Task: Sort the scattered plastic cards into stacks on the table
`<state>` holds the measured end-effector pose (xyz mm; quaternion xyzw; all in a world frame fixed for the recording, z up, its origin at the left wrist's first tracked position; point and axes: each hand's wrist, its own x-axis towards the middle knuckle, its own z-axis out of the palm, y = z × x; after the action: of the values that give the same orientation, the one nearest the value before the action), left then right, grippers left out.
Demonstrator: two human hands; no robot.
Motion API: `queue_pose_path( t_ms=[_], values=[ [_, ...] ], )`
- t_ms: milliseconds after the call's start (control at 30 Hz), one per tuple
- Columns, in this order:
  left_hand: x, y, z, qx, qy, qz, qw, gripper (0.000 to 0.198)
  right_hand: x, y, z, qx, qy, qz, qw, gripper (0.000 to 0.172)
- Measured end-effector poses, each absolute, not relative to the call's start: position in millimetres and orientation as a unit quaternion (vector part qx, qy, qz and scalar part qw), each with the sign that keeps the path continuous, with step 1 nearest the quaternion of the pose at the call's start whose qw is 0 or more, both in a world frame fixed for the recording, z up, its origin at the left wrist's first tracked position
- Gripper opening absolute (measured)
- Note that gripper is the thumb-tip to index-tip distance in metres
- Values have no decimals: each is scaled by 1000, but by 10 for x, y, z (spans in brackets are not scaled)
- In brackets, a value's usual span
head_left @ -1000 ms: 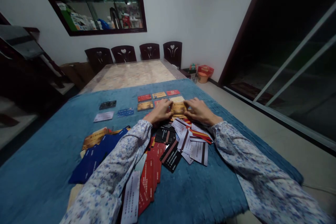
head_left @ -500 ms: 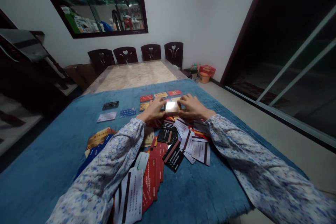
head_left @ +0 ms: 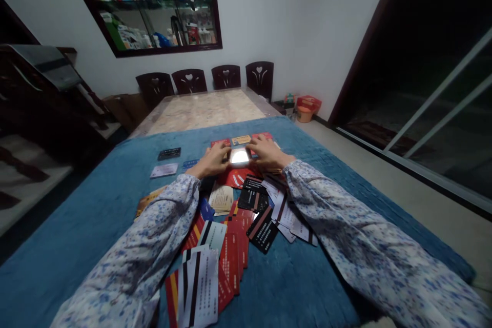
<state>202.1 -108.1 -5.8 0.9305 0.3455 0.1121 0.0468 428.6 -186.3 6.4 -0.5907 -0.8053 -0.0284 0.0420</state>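
I have the left hand (head_left: 215,160) and the right hand (head_left: 268,152) near each other, over the far side of the messy cards. Both are clamped on one shiny card (head_left: 239,157). The left grip pinches its left end and the right grip pinches its right end. A bright white glare sits on it, so I can't read what it says. It is in the air or just on the cards; I can't tell which.

Right below it, on my side, I see a red card (head_left: 236,178). Closer to me there are cream cards (head_left: 222,198), black cards (head_left: 263,229), dark red cards (head_left: 231,251) and white striped cards (head_left: 203,287), lying on top of each other. The right sleeve (head_left: 361,236) hides the edge of some more white cards (head_left: 300,230). The left sleeve (head_left: 130,256) goes in front of some gold cards (head_left: 147,204).

Past the hands I can see a yellow card (head_left: 241,140) with a red one on each side. Off to the left, a small black card (head_left: 169,154) lies near a pale card (head_left: 164,170). All of these are on a blue cloth (head_left: 307,287) over the near part of the bench (head_left: 207,107).
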Motion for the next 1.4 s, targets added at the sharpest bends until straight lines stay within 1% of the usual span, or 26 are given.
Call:
queue_pose_path(
  t_ms=[133, 267, 700, 967, 1100, 1267, 1400],
  values=[
    [1915, -1054, -9, 924, 372, 85, 34, 35, 4133, -1781, 113, -585, -810, -25, 36, 28],
    [1830, -1026, 22, 915, 393, 84, 34, 37, 4006, -1682, 128, -584, -811, -20, 32, 28],
    [1670, -756, -101, 906, 416, 72, 24, 49, 3789, -1343, 94, -575, -817, -39, -4, 41],
    [1727, -675, -148, 914, 404, 33, 16, 33, 3779, -1251, 47, -576, -817, -28, -22, 42],
    [1735, -606, -179, 918, 392, 39, 40, 29, 3792, -1235, 31, -582, -813, -21, -21, 40],
    [1745, -587, -156, 927, 373, 32, 37, 21, 3817, -1190, 17, -570, -821, -9, -18, 33],
    [1749, -595, -134, 926, 373, 36, 51, 15, 3832, -1161, 12, -558, -830, -3, -23, 33]
  ],
)
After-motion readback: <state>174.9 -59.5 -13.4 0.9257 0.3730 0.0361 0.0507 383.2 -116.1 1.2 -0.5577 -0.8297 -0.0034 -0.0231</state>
